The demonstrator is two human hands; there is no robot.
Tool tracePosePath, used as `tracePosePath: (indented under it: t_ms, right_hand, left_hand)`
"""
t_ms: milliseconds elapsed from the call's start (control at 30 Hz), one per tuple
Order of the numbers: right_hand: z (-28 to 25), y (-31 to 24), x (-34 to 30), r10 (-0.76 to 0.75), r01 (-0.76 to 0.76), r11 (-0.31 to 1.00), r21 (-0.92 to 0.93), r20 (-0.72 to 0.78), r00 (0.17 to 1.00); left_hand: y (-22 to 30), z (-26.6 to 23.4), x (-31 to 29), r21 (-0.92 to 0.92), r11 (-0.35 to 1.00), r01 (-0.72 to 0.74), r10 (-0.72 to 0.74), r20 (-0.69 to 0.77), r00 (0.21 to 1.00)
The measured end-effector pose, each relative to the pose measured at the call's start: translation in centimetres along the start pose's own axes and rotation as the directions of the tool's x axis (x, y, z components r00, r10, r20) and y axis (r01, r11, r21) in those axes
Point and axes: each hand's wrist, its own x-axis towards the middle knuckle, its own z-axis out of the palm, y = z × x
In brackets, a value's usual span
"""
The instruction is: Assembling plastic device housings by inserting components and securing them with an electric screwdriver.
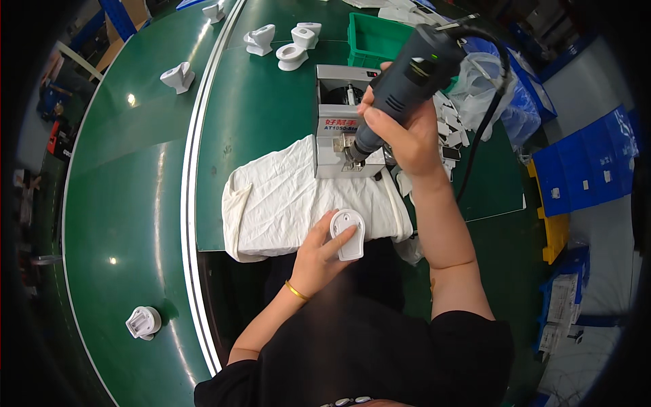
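Note:
My right hand is wrapped round a dark grey corded electric screwdriver. Its tip points down and left, at the front pick-up point of a grey box-shaped screw feeder; whether a screw is on the bit is too small to tell. Close to my body, my left hand grips a small white plastic toilet-shaped part, its hollow underside turned up with small holes showing. That part is held over the near edge of a white cloth spread on the green table.
Several similar white toilet-shaped pieces stand at the far side and on the green belt at left. Behind the feeder sits a green bin. Loose flat pieces lie at right, near the hanging black cable. Blue bins stand farther right.

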Motion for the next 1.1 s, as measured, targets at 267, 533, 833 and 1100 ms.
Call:
tracePosePath:
  t_ms: [267, 533, 833, 1100]
  right_hand:
    - [1.7, -0.5, 0.4, 0.041, -0.101, 0.911, -0.4, -0.156, 0.987]
    - [2.1, -0.2, 0.6, 0.098, -0.11, 0.992, -0.056, -0.18, 0.979]
    - [2.9, -2.7, -4.9, 0.102, -0.103, 0.994, -0.026, -0.055, 0.993]
    - [3.5, -4.5, -7.8, 0.14, -0.134, 0.988, -0.071, 0.082, 0.987]
  left_hand:
    - [-0.3, -0.1, -0.1, 0.016, 0.999, -0.043, 0.043, -0.027, 0.999]
    - [0.0, 0.1, -0.1, -0.025, 1.0, -0.01, 0.009, -0.058, 0.998]
    - [-0.4, 0.5, -0.3, -0.006, 0.999, -0.036, 0.035, -0.094, 0.995]
    - [-0.2, 0.2, -0.2, 0.019, 0.999, -0.028, 0.03, -0.094, 0.995]
